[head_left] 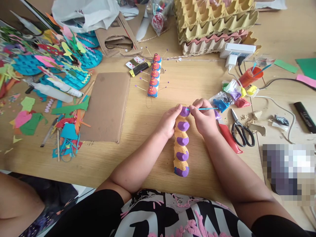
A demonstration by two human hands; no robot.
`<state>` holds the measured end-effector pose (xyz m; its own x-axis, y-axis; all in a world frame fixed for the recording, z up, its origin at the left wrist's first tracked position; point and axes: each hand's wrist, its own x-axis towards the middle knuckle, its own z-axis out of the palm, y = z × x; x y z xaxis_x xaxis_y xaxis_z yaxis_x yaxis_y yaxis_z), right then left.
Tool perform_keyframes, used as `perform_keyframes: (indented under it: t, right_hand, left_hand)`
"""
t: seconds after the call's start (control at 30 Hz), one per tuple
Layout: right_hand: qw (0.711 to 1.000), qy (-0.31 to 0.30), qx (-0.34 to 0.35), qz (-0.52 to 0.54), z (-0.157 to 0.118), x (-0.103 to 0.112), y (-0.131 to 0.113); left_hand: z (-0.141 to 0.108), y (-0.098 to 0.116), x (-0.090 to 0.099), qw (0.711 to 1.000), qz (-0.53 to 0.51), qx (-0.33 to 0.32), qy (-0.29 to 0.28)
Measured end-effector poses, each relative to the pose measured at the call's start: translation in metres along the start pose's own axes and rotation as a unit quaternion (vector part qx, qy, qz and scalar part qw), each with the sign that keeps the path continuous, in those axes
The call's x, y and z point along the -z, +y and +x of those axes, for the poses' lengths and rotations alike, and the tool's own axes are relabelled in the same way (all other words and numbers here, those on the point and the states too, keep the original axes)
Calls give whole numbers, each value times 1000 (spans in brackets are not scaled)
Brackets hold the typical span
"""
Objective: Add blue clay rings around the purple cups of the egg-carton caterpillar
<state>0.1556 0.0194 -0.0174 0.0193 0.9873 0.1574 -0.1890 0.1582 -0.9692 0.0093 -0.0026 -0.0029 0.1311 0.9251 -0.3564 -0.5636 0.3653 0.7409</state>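
Note:
An egg-carton strip point(181, 135) lies lengthwise before me, its yellow-orange bumps capped with purple clay and some blue at the near end. My left hand point(169, 122) holds its far end from the left, thumb on top. In my right hand point(204, 117), thumb and fingers pinch a thin blue modelling tool point(207, 109); its tip meets the purple clay on the farthest bump. Beyond my hands stands a similar egg-carton caterpillar point(155, 75) in red and blue, with ball-tipped sticks on both sides.
Scissors point(240, 130), a red cutter point(229, 138) and bagged clay point(222, 100) lie right. Cardboard point(103, 105), glue bottles point(51, 91) and paper scraps point(69, 131) lie left. Egg trays point(212, 33), a power strip point(238, 49) and a red cup point(250, 76) stand behind. Someone's bare limb point(19, 200) shows lower left.

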Motion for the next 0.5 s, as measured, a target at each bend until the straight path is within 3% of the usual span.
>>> perform_keyframes:
  t: [0.2, 0.5]
  right_hand:
    - [996, -18, -27, 83, 2, -2, -4]
    - [997, -8, -41, 67, 2, -3, -4]
  left_hand:
    - [0, -3, 1, 1000, 24, -18, -7]
    - [-1, -1, -1, 1000, 24, -6, 0]
